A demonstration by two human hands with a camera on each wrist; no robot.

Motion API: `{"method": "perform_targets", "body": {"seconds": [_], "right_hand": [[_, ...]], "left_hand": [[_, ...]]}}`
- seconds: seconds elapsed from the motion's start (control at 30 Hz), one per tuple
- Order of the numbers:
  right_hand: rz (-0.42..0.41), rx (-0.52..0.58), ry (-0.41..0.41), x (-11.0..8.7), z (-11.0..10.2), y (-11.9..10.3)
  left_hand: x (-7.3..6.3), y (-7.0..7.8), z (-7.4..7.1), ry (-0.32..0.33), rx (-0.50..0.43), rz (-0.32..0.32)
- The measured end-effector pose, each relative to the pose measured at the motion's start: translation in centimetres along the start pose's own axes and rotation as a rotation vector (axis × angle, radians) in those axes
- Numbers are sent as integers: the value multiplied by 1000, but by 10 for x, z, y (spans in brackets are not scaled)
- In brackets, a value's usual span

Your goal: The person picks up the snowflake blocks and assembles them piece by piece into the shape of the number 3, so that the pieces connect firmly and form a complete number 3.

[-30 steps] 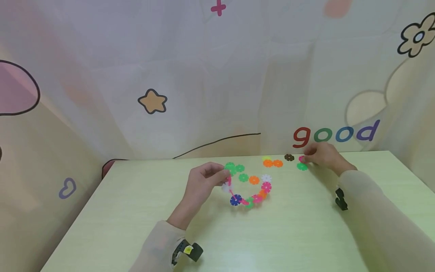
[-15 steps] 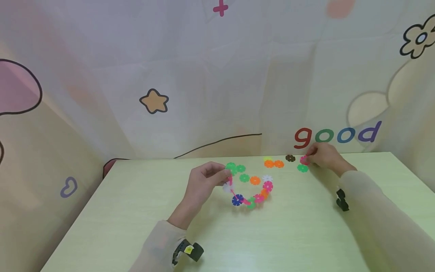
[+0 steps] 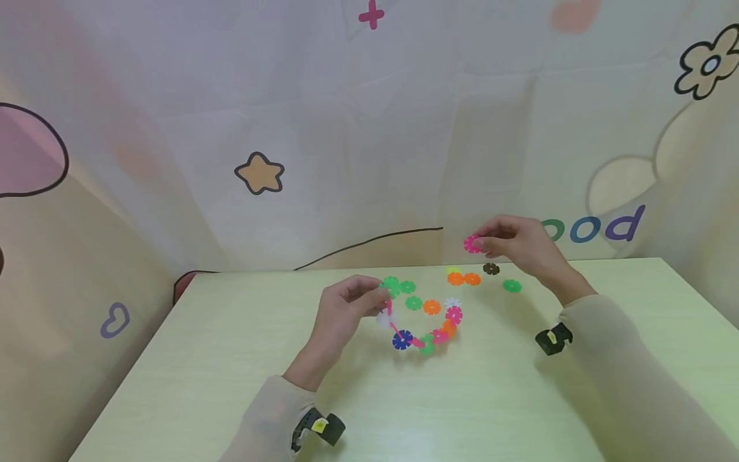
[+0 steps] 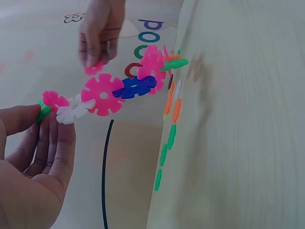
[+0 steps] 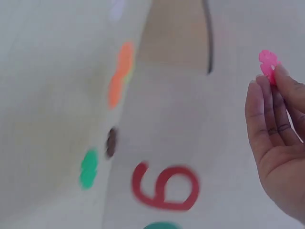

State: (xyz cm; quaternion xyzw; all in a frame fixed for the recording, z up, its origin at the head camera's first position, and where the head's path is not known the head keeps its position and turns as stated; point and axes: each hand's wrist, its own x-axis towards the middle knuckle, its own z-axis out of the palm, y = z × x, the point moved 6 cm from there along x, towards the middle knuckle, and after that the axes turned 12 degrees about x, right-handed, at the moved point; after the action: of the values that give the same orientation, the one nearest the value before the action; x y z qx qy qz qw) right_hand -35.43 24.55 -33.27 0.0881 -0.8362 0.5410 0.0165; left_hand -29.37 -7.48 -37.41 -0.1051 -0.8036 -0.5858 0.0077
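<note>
My left hand [image 3: 342, 312] pinches one end of a curved chain of slotted plastic snowflake discs [image 4: 104, 95], at a green disc [image 4: 44, 110]. Pink, white, blue, green and orange discs are linked along it, and it curves round to the right above the table. Up to the right, off the tabletop, my right hand [image 3: 524, 249] pinches a single pink snowflake disc [image 3: 473, 244] between thumb and fingers. The right wrist view shows that pink disc [image 5: 269, 64] at the fingertips, apart from the chain.
Loose discs lie on the pale table [image 3: 231, 372]: green [image 3: 413, 303], orange [image 3: 432, 307], an orange pair [image 3: 464, 279] by a yellow one [image 3: 453, 271], brown [image 3: 491, 269] and green [image 3: 512, 286]. A printed cloth backdrop [image 3: 346, 160] rises along the table's far edge.
My right hand has lifted the pink disc off the table at the back right and moved it up and left. My left hand and the chain stay nearly still.
</note>
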Motion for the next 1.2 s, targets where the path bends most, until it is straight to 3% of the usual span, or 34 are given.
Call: {"method": "perform_targets", "body": {"seconds": [0.23,0.5,0.77,1.2], "right_hand": [[-172,129,-60,-20,40,-44],[-315,162,-113,-32,79,-57],[-387,185,-110,-36,93,-63],[-432,206,-126,-42,102,-67]], "left_hand": [[0,2,2,-7,13,-11],[-1,5,2,-20,22,-22],[-1,5,2,-26,34,-21],[-3,9,1,-27,20,-16]]}}
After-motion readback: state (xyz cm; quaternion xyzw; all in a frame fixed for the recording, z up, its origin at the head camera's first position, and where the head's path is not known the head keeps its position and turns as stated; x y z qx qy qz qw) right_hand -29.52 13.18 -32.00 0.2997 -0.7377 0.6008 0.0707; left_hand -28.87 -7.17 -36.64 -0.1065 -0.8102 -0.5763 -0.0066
